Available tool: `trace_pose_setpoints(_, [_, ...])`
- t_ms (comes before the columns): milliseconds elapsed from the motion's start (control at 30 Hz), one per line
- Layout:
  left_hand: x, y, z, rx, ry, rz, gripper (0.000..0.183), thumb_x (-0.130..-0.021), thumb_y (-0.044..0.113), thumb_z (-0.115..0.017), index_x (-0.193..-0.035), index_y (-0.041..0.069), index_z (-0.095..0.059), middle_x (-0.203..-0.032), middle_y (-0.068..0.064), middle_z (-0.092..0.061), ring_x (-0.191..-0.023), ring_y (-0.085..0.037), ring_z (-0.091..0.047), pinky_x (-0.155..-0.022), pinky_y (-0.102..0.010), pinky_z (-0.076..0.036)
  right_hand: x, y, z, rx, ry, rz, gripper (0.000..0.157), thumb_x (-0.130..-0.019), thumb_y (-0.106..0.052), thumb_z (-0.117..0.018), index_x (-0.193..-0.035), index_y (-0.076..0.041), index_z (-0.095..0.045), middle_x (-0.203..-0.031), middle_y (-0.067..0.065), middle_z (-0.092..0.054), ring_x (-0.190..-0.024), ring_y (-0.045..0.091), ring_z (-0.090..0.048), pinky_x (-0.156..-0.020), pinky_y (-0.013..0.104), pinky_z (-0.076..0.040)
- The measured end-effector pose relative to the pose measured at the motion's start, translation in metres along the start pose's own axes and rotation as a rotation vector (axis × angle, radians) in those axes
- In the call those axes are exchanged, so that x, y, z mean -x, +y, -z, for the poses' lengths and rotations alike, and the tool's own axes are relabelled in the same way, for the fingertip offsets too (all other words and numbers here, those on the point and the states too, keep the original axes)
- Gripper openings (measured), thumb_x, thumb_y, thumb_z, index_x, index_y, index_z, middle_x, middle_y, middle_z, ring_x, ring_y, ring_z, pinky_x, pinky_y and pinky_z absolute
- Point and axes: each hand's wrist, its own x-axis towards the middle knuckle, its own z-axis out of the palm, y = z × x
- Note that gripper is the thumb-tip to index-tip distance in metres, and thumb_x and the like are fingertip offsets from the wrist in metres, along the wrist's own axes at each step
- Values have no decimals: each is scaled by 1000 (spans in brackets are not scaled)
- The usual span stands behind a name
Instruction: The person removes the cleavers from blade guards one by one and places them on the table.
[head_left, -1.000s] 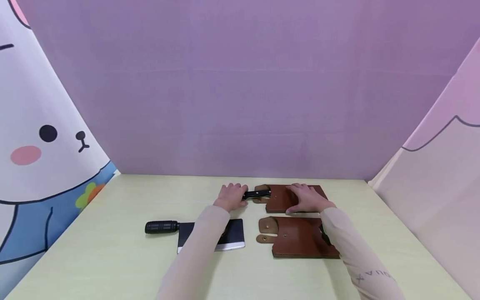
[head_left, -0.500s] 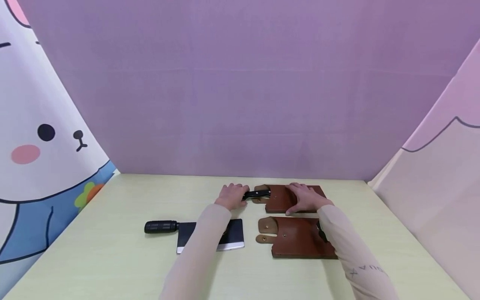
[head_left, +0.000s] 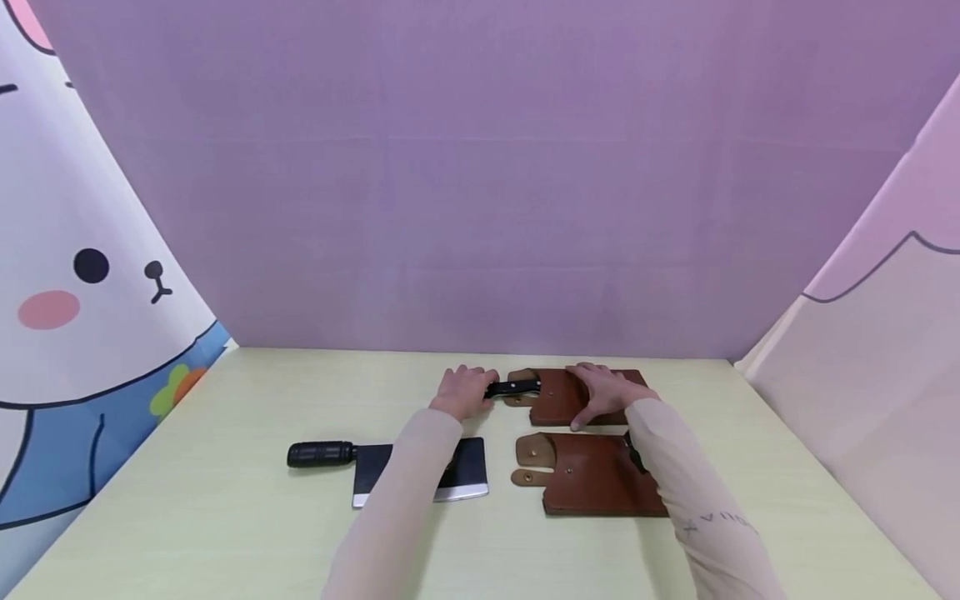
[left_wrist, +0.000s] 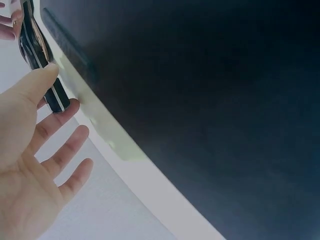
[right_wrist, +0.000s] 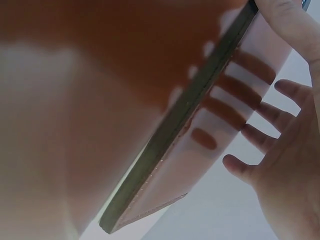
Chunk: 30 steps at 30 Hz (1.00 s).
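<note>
In the head view my left hand (head_left: 462,392) pinches the end of a black riveted knife handle (head_left: 517,387) between thumb and index finger; the other fingers are spread off it in the left wrist view. The handle sticks out of the mouth of the far brown leather knife sheath (head_left: 555,398), its blade hidden. My right hand (head_left: 606,392) spans that sheath, thumb at the near edge and fingers at the far edge. A second brown sheath (head_left: 600,479) lies nearer, flap and snap strap to the left. A cleaver (head_left: 471,467) with a black handle lies partly under my left sleeve.
Everything lies on a pale yellow table (head_left: 225,517). A purple cloth backdrop (head_left: 480,208) rises behind its far edge, with a cartoon-print sheet (head_left: 135,333) at the left and a pale printed sheet (head_left: 892,392) at the right.
My right hand and forearm have shifted slightly left across the far sheath. The left hand, handle and sheaths stay almost in place.
</note>
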Motion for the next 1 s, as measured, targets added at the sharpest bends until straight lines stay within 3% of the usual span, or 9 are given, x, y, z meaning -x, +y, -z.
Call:
trace_pose_setpoints(533, [-1,-2,-2,-21,19,1,33,-83,30,-66,-114,23,-57,-105,0,-64,-94,-26,-57,-82,-43,-44,-7,1,-2,-20,-59,-33,110,-60,-48,-80,-145,-10,-20,-147,20,-24,-134,41,-22,-100,65,-22])
trace_pose_setpoints(767, [-2,-3,-5,-10,30,-2,30,-82,29,-67,-109,22,-58,-102,0,-64,-90,-25,-57,-80,-43,-44,-7,3,-3,-14,-31,-10,110,-58,-49,-81,-144,-13,-24,-144,18,-30,-130,40,-29,-99,65,-23])
trace_pose_setpoints(1000, [-3,-1,-6,8,34,1,29,-82,27,-67,-109,21,-58,-104,0,-64,-91,-26,-57,-80,-43,-44,-5,4,-3,-31,-10,35,106,-57,-47,-82,-144,-21,-26,-144,18,-29,-130,40,-27,-99,66,-22])
